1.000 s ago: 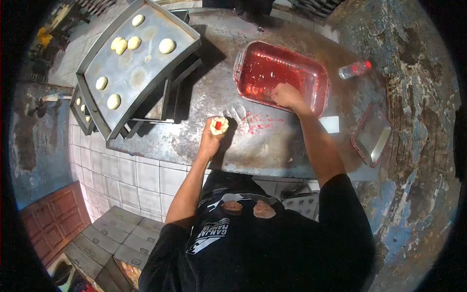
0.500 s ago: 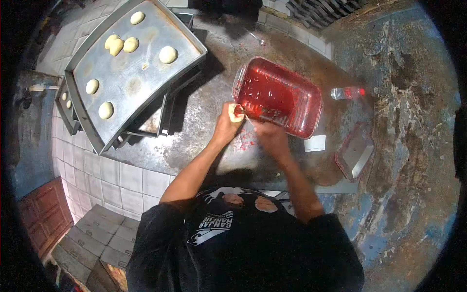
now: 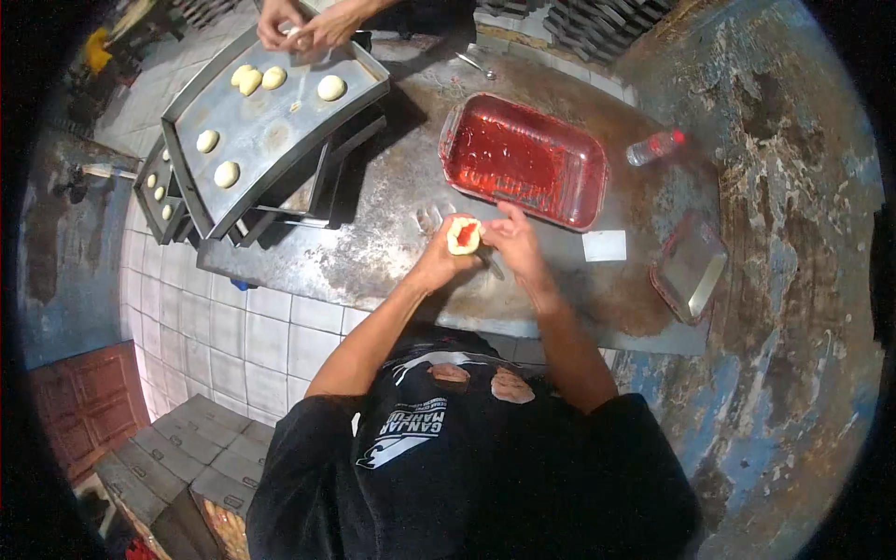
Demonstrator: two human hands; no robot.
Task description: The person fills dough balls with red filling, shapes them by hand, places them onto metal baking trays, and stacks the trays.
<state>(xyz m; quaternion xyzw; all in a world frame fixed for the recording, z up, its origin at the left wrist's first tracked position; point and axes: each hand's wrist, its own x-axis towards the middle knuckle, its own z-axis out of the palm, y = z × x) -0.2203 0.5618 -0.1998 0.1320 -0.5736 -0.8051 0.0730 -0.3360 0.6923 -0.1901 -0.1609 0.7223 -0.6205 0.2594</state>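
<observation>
My left hand (image 3: 439,261) cups a piece of pale dough (image 3: 475,246) with its fingers wrapped round it. Red filling (image 3: 463,233) shows in the dough's open middle. Right beside it is my right hand (image 3: 516,246), fingers stretched and apart, its thumb side at the dough's edge. A thin dark tool (image 3: 495,269) shows between the hands; whether it is held or lies on the table cannot be made out. Beyond them stands a clear rectangular tub (image 3: 590,177) with glossy red filling in it.
At the left, a metal tray (image 3: 238,126) carries several dough balls (image 3: 330,88); another person's hands (image 3: 313,28) work over its far end. A bottle with a red cap (image 3: 653,147), a white card (image 3: 605,245), a clear lid (image 3: 689,271) and a spoon (image 3: 478,65) lie on the table (image 3: 373,238).
My right hand has moved away from the tub's edge, and the dough now faces up, showing red filling. Another person's hands have come in over the tray. The camera view has shifted.
</observation>
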